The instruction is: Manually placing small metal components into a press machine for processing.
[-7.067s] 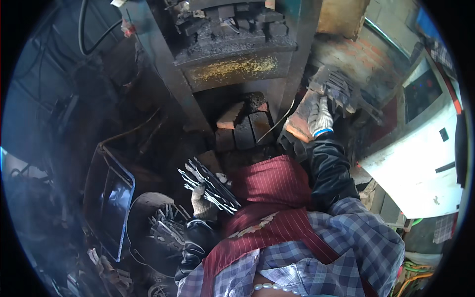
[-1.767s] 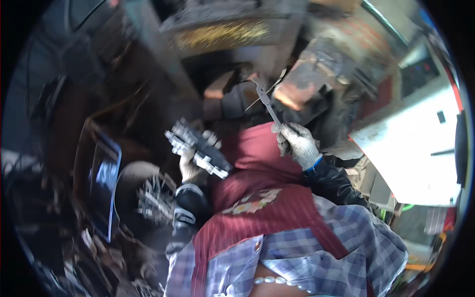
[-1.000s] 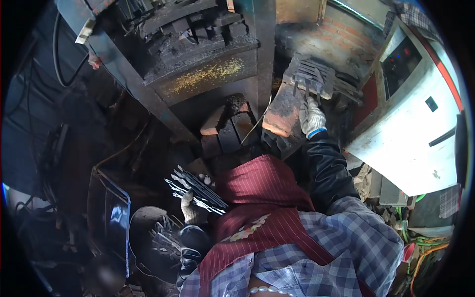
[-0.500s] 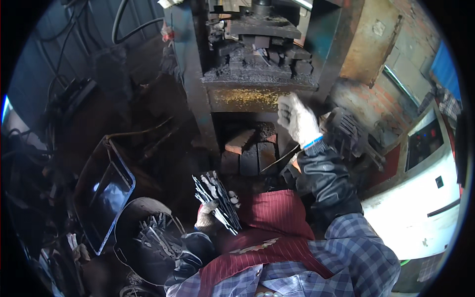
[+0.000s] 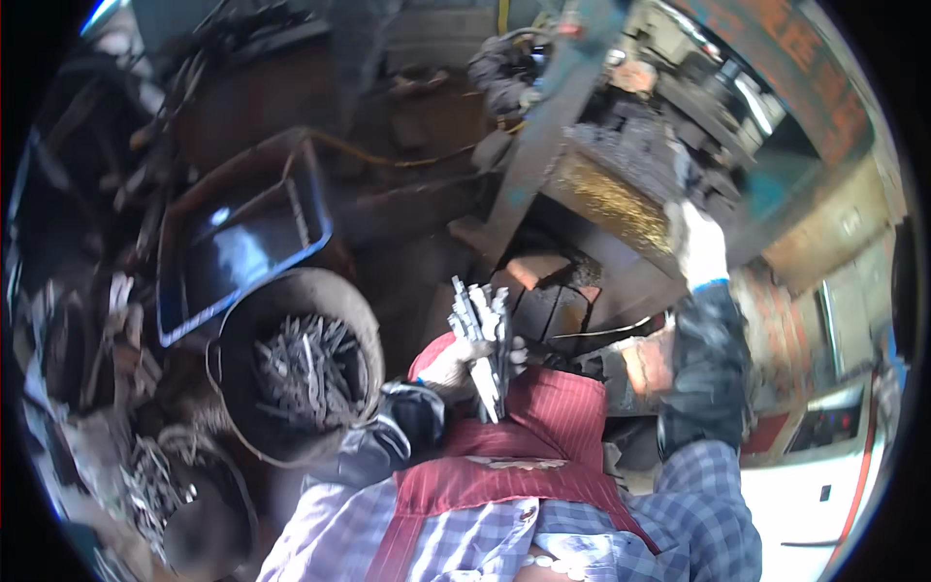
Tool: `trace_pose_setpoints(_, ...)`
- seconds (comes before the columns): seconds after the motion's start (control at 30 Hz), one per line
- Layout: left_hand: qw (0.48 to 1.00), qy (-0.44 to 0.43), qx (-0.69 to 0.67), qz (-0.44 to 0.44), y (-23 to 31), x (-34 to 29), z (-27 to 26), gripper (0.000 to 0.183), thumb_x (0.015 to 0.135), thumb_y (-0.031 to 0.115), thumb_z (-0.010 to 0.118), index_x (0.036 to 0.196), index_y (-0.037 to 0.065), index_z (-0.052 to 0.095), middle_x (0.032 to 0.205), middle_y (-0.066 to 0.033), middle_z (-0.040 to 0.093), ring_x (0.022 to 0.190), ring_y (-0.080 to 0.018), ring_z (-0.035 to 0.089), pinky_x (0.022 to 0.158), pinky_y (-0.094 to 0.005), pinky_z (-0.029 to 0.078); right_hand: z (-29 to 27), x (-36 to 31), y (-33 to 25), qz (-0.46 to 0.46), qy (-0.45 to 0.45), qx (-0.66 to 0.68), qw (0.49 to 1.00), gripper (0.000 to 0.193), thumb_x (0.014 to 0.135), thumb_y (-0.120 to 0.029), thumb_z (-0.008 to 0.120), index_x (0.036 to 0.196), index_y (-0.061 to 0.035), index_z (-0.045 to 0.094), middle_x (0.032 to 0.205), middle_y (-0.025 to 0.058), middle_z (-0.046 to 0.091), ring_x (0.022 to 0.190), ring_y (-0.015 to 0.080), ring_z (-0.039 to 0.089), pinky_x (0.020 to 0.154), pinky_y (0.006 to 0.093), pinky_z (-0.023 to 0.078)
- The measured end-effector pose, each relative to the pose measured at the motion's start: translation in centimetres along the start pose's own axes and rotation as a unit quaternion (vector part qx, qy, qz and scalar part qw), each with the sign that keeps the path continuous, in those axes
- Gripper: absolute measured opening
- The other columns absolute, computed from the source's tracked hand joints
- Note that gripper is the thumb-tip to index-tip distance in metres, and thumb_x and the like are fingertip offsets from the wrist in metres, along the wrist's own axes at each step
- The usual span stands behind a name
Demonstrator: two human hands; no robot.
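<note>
- Strips of grey metal-like material (image 5: 488, 335) fill the left hand (image 5: 456, 367) in the head view, gloved fingers clamped around the bundle, just above a red striped apron (image 5: 558, 407).
- Gloved right hand (image 5: 698, 247) reaches to a grimy frame (image 5: 539, 145), beside a yellow-flecked panel (image 5: 611, 199); blur hides whether its fingers are together or apart, or grip the grey sliver (image 5: 681, 160) just beyond.
- Bucket (image 5: 330, 294) at left carries a loose pile of similar strips (image 5: 308, 373), near a blue-rimmed tray (image 5: 325, 236).
- Work appears unfinished, judging by the supply: the bundle is gathered in hand, not laid down, and plenty lies in the bucket.
- Dark blocks (image 5: 635, 145) sit above the panel; whether any finished pieces lie among them cannot be told.
</note>
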State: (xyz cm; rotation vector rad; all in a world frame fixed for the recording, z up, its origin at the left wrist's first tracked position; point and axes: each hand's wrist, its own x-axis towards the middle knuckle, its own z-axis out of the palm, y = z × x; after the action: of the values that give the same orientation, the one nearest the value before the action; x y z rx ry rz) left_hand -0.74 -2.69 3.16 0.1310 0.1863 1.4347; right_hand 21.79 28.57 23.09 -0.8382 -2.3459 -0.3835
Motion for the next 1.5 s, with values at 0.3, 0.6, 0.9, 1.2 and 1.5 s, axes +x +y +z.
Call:
trace_pose_setpoints(0.3,0.996,-0.048,-0.068,0.034,-1.0,0.6,-2.0,0.043,0.084,0.008,0.061,0.126,0.002,0.052,0.112,-0.0162,0.062,0.104,-0.0303,0.064,0.094,-0.0452,0.053,-3.3,-2.9,-18.7,0.313,-0.440,0.482,0.690,0.031,0.096,-0.029,0.057,0.091,0.0001,0.066,0.062,-0.0028,0.053,0.045,0.0049,0.043,0.041,0.0205,0.036)
trace_pose_setpoints(0.6,0.993,0.109,0.034,0.020,0.0,-1.3,-1.1,0.042,0.082,0.016,0.062,0.121,0.002,0.055,0.102,-0.0151,0.066,0.090,-0.0314,0.065,0.082,-0.0437,0.053,9.3,5.9,-44.0,0.221,-0.445,0.739,0.455,0.033,0.100,-0.033,0.052,0.095,-0.0044,0.068,0.074,0.0008,0.065,0.069,0.0156,0.064,0.059,0.0293,0.050)
trace_pose_setpoints(0.9,0.983,0.162,0.085,0.009,0.7,-0.8,-1.4,0.069,0.076,0.030,0.066,0.137,0.005,0.045,0.130,-0.0170,0.053,0.119,-0.0363,0.051,0.103,-0.0506,0.039,2.4,-5.7,-32.2,0.178,-0.370,0.672,0.617,0.032,0.091,-0.027,0.061,0.110,-0.0016,0.068,0.089,0.0117,0.072,0.077,0.0196,0.070,0.071,0.0313,0.057)
trace_pose_setpoints(1.2,0.998,-0.051,0.032,-0.012,0.5,0.8,0.2,0.063,0.080,0.018,0.069,0.138,0.011,0.045,0.132,-0.0141,0.055,0.123,-0.0321,0.055,0.102,-0.0636,0.043,-5.0,-27.4,-7.6,0.634,0.114,0.528,0.554,0.028,0.094,-0.030,0.066,0.104,-0.0041,0.065,0.082,0.0036,0.067,0.070,0.0155,0.065,0.059,0.0298,0.056)
trace_pose_setpoints(1.5,0.989,0.062,0.131,-0.018,-0.5,1.8,-0.4,0.066,0.075,0.023,0.071,0.136,0.012,0.049,0.125,-0.0173,0.059,0.113,-0.0363,0.060,0.096,-0.0617,0.049,-2.3,-31.3,4.9,0.647,0.370,0.537,0.396,0.049,0.095,-0.035,0.064,0.129,-0.0004,0.054,0.123,0.0155,0.057,0.110,0.0250,0.059,0.082,0.0344,0.055)
